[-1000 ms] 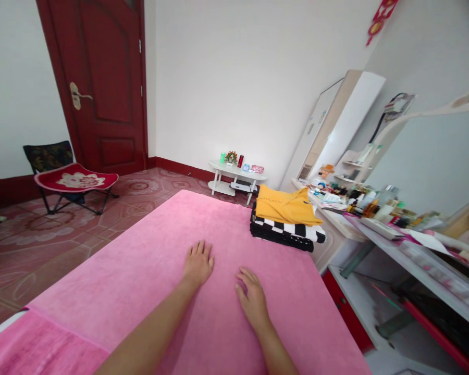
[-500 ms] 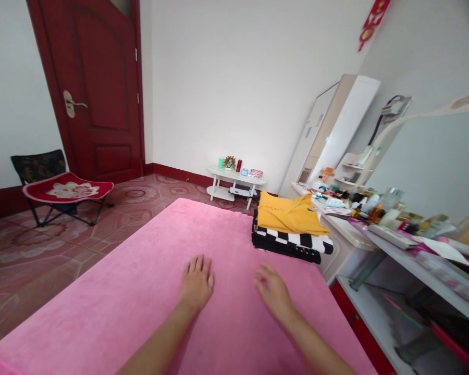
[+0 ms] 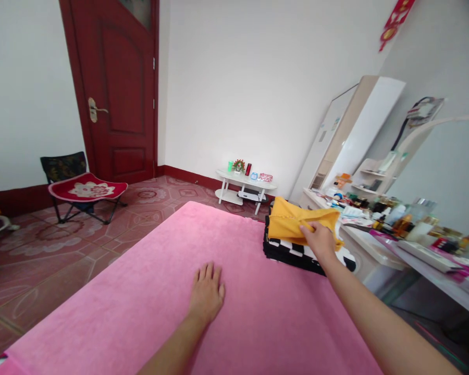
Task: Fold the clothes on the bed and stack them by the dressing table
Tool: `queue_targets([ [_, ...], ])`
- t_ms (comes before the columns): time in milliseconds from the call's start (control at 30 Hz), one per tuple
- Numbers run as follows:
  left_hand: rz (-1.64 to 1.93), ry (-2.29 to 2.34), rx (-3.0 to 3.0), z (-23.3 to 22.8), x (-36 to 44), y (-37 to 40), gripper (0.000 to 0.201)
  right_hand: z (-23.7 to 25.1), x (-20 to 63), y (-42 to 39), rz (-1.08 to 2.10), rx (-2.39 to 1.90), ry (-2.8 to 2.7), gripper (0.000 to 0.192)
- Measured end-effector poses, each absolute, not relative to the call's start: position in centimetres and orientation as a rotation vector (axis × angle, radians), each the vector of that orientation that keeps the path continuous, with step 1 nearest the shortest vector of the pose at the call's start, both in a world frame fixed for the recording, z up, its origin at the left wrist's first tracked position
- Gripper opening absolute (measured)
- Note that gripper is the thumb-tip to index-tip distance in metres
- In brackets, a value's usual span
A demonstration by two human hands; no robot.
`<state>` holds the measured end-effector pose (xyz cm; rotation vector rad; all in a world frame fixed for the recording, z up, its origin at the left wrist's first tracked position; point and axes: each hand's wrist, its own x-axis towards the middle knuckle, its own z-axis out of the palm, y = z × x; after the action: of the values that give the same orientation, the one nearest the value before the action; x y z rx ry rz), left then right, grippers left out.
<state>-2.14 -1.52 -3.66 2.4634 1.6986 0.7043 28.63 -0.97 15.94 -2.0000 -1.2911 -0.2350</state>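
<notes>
- The right hand (image 3: 321, 242) reaches across to the folded stack and pinches a fold of the yellow garment (image 3: 285, 216) between thumb and fingers; the forearm slants up from the lower right corner.
- The left hand (image 3: 208, 294) lies palm down on the pink plush cover (image 3: 133, 297), fingers slightly spread and holding nothing; it is well apart from the stack.
- The yellow garment sits on top of the stack, near the far right edge of the cover; its near edge is a little rumpled by the grip.
- Directly beneath it is a black-and-white checked garment (image 3: 347, 259), showing along the near side and at the right end; black folded clothing (image 3: 283, 259) forms the bottom of the stack and rests on the cover.
- To the right of the stack is a white dressing table (image 3: 369, 252), crowded with bottles and small items; a mirror (image 3: 449, 166) rises behind them.
- Beyond the far edge of the cover, by the wall, stands a low white coffee table (image 3: 223, 175); it carries a green cup (image 3: 230, 166), a potted plant with red dots (image 3: 238, 165) and a red cylinder (image 3: 248, 169).
- On the left, a folding chair with a red flowered seat (image 3: 86, 187) stands on patterned floor tiles (image 3: 97, 234), in front of a dark red door (image 3: 121, 99).
</notes>
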Motion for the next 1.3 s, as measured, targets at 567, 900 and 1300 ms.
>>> queue_targets([
  [567,1.012,1.227,1.979,-3.5,-4.1,-4.1,0.035,2.4,18.7,-19.9,-0.020,-1.552,-1.244,0.028],
  [900,0.735,0.566,2.537,-0.2,3.5,-15.1,0.062,-6.3,28.2,-19.6,0.044,-1.782,-0.850,0.037],
  [1300,0.933,0.664,1.720,2.9,5.3,-11.0,0.019,-5.5,28.0,-19.9,0.088,-1.655,-0.566,0.050],
])
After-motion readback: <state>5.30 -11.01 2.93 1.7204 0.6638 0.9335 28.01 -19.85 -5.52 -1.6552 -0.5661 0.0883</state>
